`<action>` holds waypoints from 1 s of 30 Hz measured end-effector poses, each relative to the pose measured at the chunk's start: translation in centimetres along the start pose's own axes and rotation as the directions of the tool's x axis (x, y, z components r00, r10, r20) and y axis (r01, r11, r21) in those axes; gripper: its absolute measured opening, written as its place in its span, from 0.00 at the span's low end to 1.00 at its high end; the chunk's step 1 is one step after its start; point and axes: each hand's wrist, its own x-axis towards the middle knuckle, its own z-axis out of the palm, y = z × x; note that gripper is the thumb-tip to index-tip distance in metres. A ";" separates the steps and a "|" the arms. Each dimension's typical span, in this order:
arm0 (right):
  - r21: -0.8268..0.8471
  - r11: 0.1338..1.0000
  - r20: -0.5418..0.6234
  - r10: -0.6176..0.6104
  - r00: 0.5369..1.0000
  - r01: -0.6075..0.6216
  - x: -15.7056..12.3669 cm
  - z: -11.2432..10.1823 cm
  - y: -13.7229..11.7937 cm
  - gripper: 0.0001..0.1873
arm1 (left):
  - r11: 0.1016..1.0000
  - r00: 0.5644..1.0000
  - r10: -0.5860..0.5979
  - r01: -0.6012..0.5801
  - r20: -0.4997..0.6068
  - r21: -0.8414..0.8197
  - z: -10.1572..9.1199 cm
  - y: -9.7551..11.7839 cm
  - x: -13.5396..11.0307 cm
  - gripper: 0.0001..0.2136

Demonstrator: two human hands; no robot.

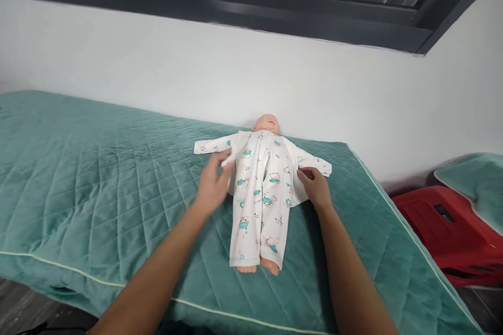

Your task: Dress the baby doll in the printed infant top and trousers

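Observation:
A baby doll [267, 123] lies on its back on a green quilted bed [98, 178], head toward the wall, bare feet toward me. It wears a white printed sleepsuit [259, 204], open down the chest. My left hand [214, 180] pinches the suit's left front edge between thumb and fingers and lifts it slightly. Fingers curled, my right hand [316, 186] grips the right front flap beside the doll's side. Both suit sleeves spread out flat.
A white wall runs behind the bed, with a dark window frame [275, 5] above. A red plastic object [448, 230] and another green-covered surface [471, 183] sit at the right, past the bed's edge. Dark floor shows at bottom left.

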 end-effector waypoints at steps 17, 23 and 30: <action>0.654 0.583 0.405 0.268 0.874 -0.482 -2.8 -0.7 -3.3 0.11 | 0.970 0.996 -0.023 0.045 0.091 -0.241 1.2 0.6 -1.8 0.15; 0.712 0.516 0.423 0.228 0.877 -0.477 -2.7 -1.1 -3.1 0.13 | 0.982 0.999 -0.039 0.036 -0.014 -0.187 1.8 -1.0 -0.9 0.18; 0.735 0.598 0.350 0.068 0.934 -0.319 -2.4 -1.1 -6.2 0.15 | 0.991 0.998 0.014 -0.022 -0.063 -0.131 2.4 -2.2 -0.5 0.20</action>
